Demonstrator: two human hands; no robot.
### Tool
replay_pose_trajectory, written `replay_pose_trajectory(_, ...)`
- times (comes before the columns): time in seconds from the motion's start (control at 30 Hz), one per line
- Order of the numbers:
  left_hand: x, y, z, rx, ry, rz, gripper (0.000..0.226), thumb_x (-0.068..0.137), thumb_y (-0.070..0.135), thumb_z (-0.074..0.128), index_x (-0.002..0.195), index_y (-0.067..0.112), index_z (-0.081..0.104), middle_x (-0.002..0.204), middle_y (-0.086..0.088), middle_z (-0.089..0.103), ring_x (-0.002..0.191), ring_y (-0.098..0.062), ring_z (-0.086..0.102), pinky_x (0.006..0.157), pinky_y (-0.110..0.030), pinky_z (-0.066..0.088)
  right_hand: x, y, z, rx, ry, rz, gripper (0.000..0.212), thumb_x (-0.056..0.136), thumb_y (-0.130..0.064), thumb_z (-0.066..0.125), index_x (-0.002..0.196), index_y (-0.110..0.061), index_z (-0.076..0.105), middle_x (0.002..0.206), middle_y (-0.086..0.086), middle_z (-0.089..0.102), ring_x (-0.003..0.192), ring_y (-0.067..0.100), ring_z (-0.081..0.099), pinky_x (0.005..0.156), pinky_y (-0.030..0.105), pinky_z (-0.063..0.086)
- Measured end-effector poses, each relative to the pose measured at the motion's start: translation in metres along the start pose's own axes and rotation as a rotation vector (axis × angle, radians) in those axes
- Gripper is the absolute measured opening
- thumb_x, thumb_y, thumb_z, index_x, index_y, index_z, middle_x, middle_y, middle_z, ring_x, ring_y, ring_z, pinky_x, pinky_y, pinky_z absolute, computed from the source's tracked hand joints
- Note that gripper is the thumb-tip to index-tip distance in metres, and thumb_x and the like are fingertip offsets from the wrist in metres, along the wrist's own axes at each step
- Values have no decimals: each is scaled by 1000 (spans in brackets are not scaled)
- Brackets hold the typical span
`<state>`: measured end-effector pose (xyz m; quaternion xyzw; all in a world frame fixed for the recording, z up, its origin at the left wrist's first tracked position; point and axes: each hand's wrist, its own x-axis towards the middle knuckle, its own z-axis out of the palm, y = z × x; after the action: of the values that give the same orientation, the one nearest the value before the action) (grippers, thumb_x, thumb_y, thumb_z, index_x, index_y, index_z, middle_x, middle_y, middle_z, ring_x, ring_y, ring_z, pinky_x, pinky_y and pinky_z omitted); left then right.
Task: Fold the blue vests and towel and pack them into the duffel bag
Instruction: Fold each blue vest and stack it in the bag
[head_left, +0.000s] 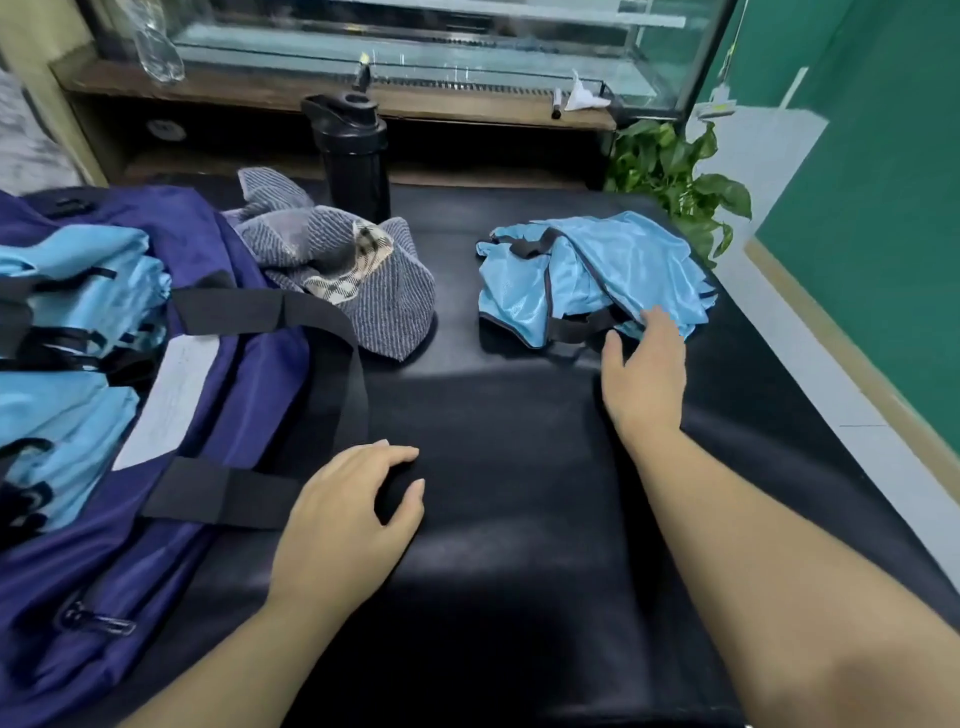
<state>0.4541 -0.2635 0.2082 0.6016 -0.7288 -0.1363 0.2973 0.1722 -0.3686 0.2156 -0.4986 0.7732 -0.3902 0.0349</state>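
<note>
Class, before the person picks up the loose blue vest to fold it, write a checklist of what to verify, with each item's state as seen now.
1. Right hand at the loose vest: ok, fingers touch its near edge.
2. Left hand free: ok, holds nothing.
3. Bare black tabletop for folding: ok.
4. Duffel bag open: ok, folded vests show inside.
5. Towel folded: not ok, crumpled.
6. Room left in the bag: cannot tell.

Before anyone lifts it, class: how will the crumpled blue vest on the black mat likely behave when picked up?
The blue vest lies in loose folds, so it will probably flop and sag. Its sheen suggests slippery fabric. It looks thin, so likely light. The right hand touches its near edge.
</note>
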Motion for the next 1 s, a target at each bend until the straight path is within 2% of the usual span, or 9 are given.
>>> replay_pose_trajectory(0.17,1,-1,2,6,57,40,42,79,48,44,105,25,68,103,27,54,112,0,49,90,-25,40,36,7,10,-94,-13,55,56,98,-25,47,149,-14,25,157,2,25,143,21,26,113,41,25)
replay_pose_trajectory(0.3,1,0,2,3,71,25,43,78,48,44,104,25,68,103,26,53,111,1,49,89,-26,41,47,9,10,-86,-69,234,57,93,-24,51,146,-19,29,139,8,47,128,29,40,104,41,33)
replay_pose_trajectory(0.37,1,0,2,-2,66,19,42,78,48,44,104,26,68,105,27,54,111,0,51,89,-27,42,47,11,8,-90,-72,223,39,91,-26,53,128,-17,47,123,8,57,116,31,49,94,39,38)
replay_pose_trajectory(0.43,1,0,2,-5,59,11,42,78,49,44,104,26,68,106,23,60,111,-1,53,89,-28,44,42,13,7,-22,-45,221,17,88,-26,56,100,-16,50,101,5,61,98,30,57,81,36,41)
replay_pose_trajectory(0.57,0,0,2,-13,48,4,42,77,50,44,103,28,68,106,22,62,111,-4,56,91,-32,46,27,11,3,-11,30,134,29,85,-30,63,75,-14,42,80,3,53,83,28,51,75,40,42)
replay_pose_trajectory(0.73,0,0,0,-49,44,7,43,75,50,43,102,27,68,104,24,59,111,-5,57,93,-29,44,-6,6,-9,-174,-13,-42,57,80,-46,72,58,-18,27,74,0,42,81,23,37,68,33,28)
replay_pose_trajectory(0.83,-1,0,0,-62,14,-16,38,76,47,49,102,27,67,108,15,65,112,-7,57,93,-30,43,-31,8,-17,-83,21,-181,52,76,-37,78,59,-15,34,97,7,55,93,25,43,77,27,25)
replay_pose_trajectory(0.87,-1,0,-1,-62,8,-21,33,77,43,55,103,26,67,109,13,66,113,-8,57,93,-30,43,-40,7,-21,-5,-34,-192,51,78,-33,77,60,-15,33,99,7,55,90,21,42,76,25,25)
replay_pose_trajectory(1.0,-1,2,-2,-85,-5,-28,28,81,22,69,109,22,65,113,12,64,111,-11,57,95,-27,40,-85,-5,-37,59,-309,-104,50,88,-40,65,64,-21,25,66,-5,34,63,15,28,57,30,25)
